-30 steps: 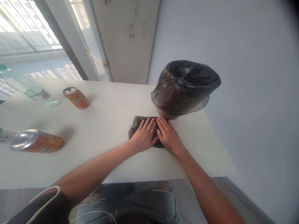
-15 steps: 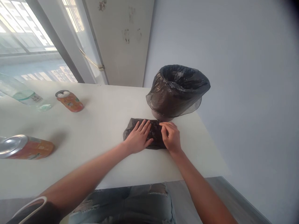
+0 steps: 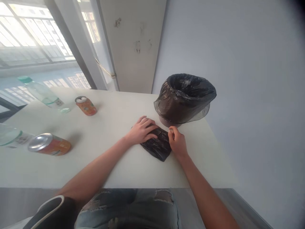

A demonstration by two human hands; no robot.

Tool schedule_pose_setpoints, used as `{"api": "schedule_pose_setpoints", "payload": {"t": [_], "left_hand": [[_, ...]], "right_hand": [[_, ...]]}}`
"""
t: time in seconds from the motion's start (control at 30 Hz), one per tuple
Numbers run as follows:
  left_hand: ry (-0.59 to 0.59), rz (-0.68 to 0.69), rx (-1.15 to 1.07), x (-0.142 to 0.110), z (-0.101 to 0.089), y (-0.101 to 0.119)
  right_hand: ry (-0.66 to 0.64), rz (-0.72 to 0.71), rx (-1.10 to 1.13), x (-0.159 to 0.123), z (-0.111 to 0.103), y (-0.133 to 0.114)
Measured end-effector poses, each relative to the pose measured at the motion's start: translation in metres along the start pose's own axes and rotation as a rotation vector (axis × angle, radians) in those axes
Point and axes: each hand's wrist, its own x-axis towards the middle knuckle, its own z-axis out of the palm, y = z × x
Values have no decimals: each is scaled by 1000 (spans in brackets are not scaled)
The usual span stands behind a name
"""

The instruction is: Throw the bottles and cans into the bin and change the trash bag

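A folded black plastic bag (image 3: 157, 145) lies on the white table (image 3: 114, 159), just in front of a small bin lined with a black bag (image 3: 185, 97). My left hand (image 3: 141, 131) rests on the bag's left end with fingers curled over it. My right hand (image 3: 176, 143) pinches the bag's right edge between thumb and fingers. The bag now sits at a slant and looks narrower.
Two orange drink cans lie on their sides, one far (image 3: 85, 105) and one near left (image 3: 49, 145). Two clear plastic bottles lie at left, one far (image 3: 42, 94) and one at the edge (image 3: 11, 136). The wall stands close on the right; a window fills the left.
Both hands lay flat on the spread bag; now the right hand pinches its edge, the left fingers have curled, and the bag is folded smaller and turned at a slant.
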Motion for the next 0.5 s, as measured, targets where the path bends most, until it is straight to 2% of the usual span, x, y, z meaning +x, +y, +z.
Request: {"api": "schedule_pose_setpoints", "payload": {"t": [0.1, 0.2, 0.3, 0.37, 0.43, 0.5], "left_hand": [[52, -159, -17, 3, -20, 17], [-34, -316, -144, -10, -30, 59], [-112, -438, -96, -44, -20, 109], [-133, -472, -78, -70, -5, 131], [-124, -498, -79, -91, 7, 141], [-120, -513, -60, -103, 11, 143]], "right_hand": [[-54, 90, 167, -2, -6, -4], [-168, 50, 268, -5, -12, -11], [-421, -138, 303, -9, -17, -18], [-570, -278, 307, -11, -19, -20], [-605, -382, 294, -13, -21, -22], [-560, -471, 286, -16, -25, -27]]}}
